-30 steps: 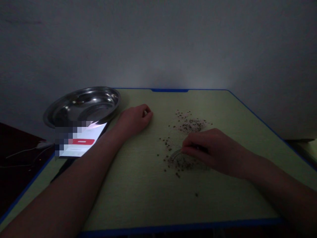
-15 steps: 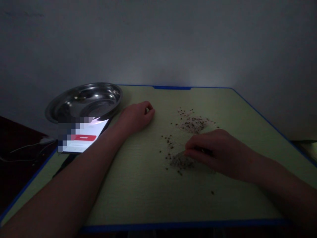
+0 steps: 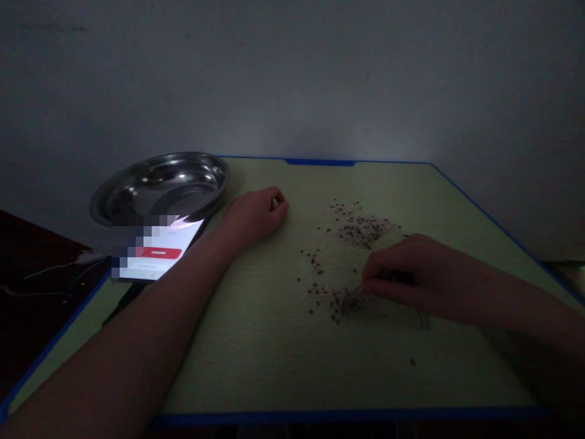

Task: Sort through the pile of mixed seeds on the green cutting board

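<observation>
My left hand rests on the yellow-green table, its fingers curled in and the thumb meeting the forefinger; nothing shows in it. To the right, my right hand pinches a small grey tool, whose end is blurred and dim, perhaps a spoon. That end touches the nearer patch of mixed pale grains and dark seeds. Just beyond my right hand lies a farther, denser pile of grains and dark seeds. A lone dark seed sits nearer the front edge.
At the back left stands a shiny steel basin. A lit phone lies by it, next to my left forearm. White cables hang beyond the table's left side. A grey wall rises behind the blue-edged table.
My right hand has moved a little to the right, drawing the grey tool across the nearer grains. The lone seed appears farther right. My left hand stays in place.
</observation>
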Demonstrator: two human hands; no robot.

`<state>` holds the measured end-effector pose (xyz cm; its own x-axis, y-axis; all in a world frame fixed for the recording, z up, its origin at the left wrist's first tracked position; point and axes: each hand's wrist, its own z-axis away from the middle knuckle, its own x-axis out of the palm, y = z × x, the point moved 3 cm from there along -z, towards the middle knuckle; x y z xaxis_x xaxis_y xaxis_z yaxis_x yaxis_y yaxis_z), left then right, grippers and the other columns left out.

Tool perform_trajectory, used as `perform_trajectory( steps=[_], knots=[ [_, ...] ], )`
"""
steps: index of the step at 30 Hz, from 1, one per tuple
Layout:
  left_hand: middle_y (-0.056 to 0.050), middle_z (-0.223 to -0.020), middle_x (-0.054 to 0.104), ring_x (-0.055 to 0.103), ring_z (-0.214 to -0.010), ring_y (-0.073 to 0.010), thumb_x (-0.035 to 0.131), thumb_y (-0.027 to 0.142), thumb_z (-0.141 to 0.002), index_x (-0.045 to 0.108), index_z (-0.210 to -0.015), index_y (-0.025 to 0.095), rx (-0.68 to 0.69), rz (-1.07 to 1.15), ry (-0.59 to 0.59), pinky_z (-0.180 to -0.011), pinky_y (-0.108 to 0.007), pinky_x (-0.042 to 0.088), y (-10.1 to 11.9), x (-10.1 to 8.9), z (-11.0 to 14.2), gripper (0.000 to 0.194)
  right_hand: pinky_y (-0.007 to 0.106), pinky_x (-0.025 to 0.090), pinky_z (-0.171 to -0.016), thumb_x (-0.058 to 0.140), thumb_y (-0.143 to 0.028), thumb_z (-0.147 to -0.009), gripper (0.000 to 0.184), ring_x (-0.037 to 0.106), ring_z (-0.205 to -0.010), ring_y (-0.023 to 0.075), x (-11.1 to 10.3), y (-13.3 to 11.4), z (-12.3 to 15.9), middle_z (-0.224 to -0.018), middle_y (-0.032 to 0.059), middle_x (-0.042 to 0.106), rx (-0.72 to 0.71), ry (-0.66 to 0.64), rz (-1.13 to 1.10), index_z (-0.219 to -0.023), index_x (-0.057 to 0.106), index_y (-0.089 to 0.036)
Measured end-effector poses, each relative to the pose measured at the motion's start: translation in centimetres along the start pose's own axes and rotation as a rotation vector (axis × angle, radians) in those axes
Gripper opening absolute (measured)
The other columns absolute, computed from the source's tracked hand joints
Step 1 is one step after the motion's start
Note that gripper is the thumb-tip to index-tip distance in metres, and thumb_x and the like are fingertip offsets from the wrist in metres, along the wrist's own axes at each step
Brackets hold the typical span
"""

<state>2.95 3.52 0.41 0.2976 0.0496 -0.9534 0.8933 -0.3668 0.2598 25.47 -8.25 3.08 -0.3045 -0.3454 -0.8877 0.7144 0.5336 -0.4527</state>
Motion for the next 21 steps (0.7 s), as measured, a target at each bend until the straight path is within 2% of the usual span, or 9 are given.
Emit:
perform_trajectory(
  steps=[2, 8, 21],
  knots=[
    [-0.007, -0.09, 0.07, 0.061, -0.072, -0.0204, 0.041, 0.044, -0.088, 0.064, -0.105, 0.021, 0.001, 0.005, -0.004, -0.067, -0.033, 0.042, 0.1, -0.1, 0.0, 0.037, 0.023, 0.033, -0.05, 0.051, -0.037, -0.093, 0.029, 0.051, -0.05, 0.0082, 0.1, 0.1, -0.1, -0.058, -0.0038, 0.06, 0.016, -0.009, 0.007, -0.075, 0.066, -0.02],
    [-0.007, -0.09, 0.07, 0.061, -0.072, -0.02, 0.042, 0.043, -0.087, 0.065, -0.103, 0.02, 0.002, 0.004, 0.004, -0.066, -0.032, 0.042, 0.1, -0.1, 0.0, 0.036, 0.023, 0.034, -0.05, 0.05, -0.041, -0.092, 0.031, 0.05, -0.051, 0.0092, -0.2, 0.4, -0.2, -0.057, -0.0042, 0.057, 0.05, 0.073, -0.009, -0.074, 0.065, -0.02],
    [-0.006, -0.089, 0.071, 0.06, -0.07, -0.0184, 0.043, 0.044, -0.087, 0.064, -0.103, 0.021, 0.01, -0.011, 0.016, -0.064, -0.03, 0.041, 0.0, 0.1, -0.1, 0.035, 0.022, 0.032, -0.053, 0.05, -0.04, -0.094, 0.029, 0.051, -0.053, 0.0075, 0.9, -0.6, -0.5, -0.06, -0.0056, 0.058, -0.008, 0.023, -0.018, -0.078, 0.064, -0.021]
  ],
)
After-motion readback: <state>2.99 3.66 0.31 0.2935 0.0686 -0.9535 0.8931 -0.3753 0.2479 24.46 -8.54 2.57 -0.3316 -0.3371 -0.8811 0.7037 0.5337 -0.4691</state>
